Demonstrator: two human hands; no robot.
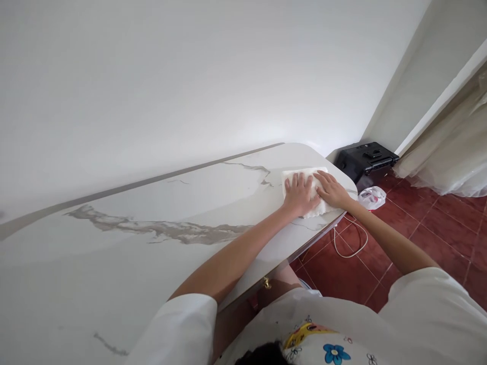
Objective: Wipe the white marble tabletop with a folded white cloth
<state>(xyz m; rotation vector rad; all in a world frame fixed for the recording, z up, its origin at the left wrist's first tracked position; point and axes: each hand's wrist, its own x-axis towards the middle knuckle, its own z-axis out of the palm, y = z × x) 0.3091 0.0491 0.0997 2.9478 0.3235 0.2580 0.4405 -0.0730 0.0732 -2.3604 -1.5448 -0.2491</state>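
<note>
A white cloth (pixel 317 210) lies on the rounded right end of a white marble-patterned tabletop (pixel 213 192). My left hand (pixel 300 195) presses flat on the left part of the cloth, its fingers spread. On the cloth's right part rests my right hand (pixel 332 190), palm down with the fingers stretched out. The two hands are side by side, close to each other. Parts of the cloth are hidden beneath them.
Along the table's far side runs a white wall (pixel 190 86). Beyond its right end, a black case (pixel 367 159), a white plastic bag (pixel 372 197) and a looped white cable (pixel 352 256) are on the red tiled floor (pixel 414 218). A sheer curtain (pixel 449 147) hangs at right.
</note>
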